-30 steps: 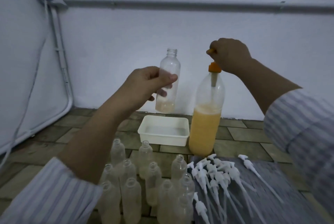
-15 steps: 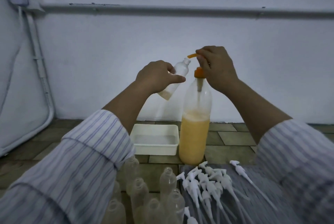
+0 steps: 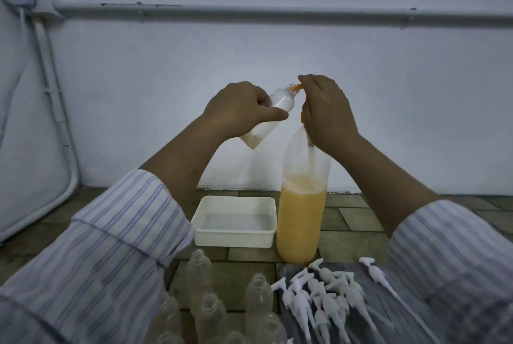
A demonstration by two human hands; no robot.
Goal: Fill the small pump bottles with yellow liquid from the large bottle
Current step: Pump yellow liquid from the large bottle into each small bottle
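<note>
L hand (image 3: 240,110) grips tilted small bottle (image 3: 273,110), neck at orange spout (image 3: 296,88). R hand (image 3: 327,110) clamps pump atop big bottle (image 3: 302,204). Tray (image 3: 236,235) left of it.

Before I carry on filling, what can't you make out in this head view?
- Orange pump head on the large bottle: mostly hidden behind the right hand.
- Small bottle: its middle covered by the left hand; whether liquid is flowing is too small to tell.
- Empty bottles: cut off by the bottom edge and the left sleeve.
</note>
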